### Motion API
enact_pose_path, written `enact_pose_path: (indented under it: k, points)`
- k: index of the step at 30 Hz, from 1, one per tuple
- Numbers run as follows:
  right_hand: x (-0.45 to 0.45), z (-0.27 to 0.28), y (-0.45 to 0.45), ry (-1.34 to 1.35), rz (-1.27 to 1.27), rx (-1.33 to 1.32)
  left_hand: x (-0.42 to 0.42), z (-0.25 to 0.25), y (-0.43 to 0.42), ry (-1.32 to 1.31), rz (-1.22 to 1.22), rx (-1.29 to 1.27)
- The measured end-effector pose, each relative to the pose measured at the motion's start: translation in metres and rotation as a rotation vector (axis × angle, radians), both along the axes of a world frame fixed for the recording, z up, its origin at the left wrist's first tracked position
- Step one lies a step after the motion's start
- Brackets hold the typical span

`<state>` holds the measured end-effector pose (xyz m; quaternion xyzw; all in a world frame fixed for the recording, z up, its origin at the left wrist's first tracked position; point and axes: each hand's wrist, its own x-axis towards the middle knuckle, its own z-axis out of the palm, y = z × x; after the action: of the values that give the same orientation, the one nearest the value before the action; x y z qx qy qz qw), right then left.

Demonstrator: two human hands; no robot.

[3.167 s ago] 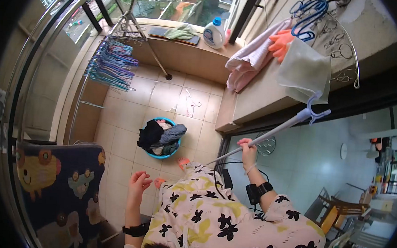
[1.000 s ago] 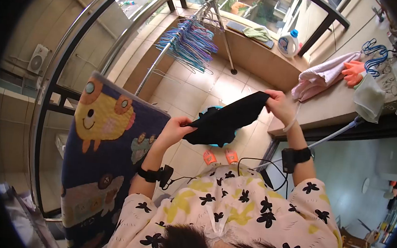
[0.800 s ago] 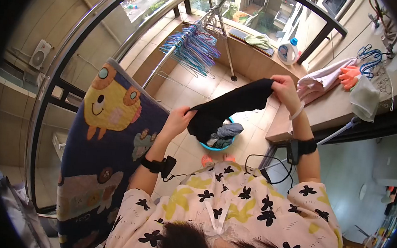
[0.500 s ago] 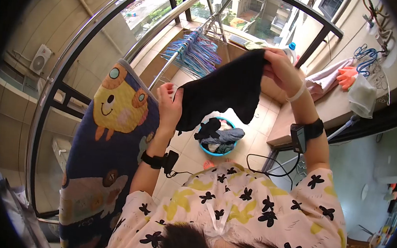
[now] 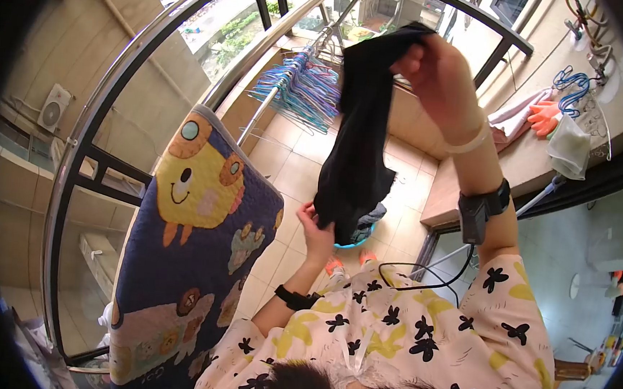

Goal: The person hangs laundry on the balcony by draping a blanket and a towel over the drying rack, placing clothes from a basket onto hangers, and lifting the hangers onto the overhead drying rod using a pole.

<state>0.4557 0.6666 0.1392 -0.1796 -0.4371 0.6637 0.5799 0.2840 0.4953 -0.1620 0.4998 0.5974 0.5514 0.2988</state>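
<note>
Right hand [image 5: 438, 80] pinches long, limp black cloth [image 5: 358, 140]; left hand [image 5: 316, 232], grip unclear, touches its lower edge.

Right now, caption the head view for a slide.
Right hand holds up a black garment, left hand at its lower end, blue basin partly hidden behind.

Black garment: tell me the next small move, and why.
Probably spread the black garment from its lower end with the left hand: it hangs long and narrow from the right hand, and the left is at that end.
</note>
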Motion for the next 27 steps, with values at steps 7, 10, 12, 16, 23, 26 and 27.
enact_pose_path:
  k: [7, 10, 12, 16, 23, 26, 27]
  points:
    - [0.002, -0.142, -0.028, -1.031, 0.178, 0.274, -0.025, 0.108, 0.027, -0.815, -0.179, -0.24]
    - [-0.01, -0.229, -0.052, -1.089, 0.536, 0.298, -0.021, 0.115, 0.028, -0.608, -0.292, -0.358]
    - [-0.013, -0.285, -0.044, -1.004, 0.608, -0.049, -0.029, 0.111, 0.022, -0.567, -0.395, -0.391]
    - [-0.02, -0.293, -0.047, -0.94, 0.493, 0.128, -0.069, 0.043, -0.013, -0.185, -0.372, -0.479]
    - [-0.011, -0.215, 0.03, -0.348, 0.756, -0.581, -0.125, -0.075, -0.122, 0.285, 0.192, -0.849]
    - [-0.025, -0.261, 0.09, -0.436, 0.56, -0.602, -0.114, -0.044, -0.132, 0.131, 0.205, -0.883]
    - [-0.037, -0.287, 0.108, -0.43, 0.566, -0.601, -0.116, -0.048, -0.138, -0.018, 0.28, -0.874]
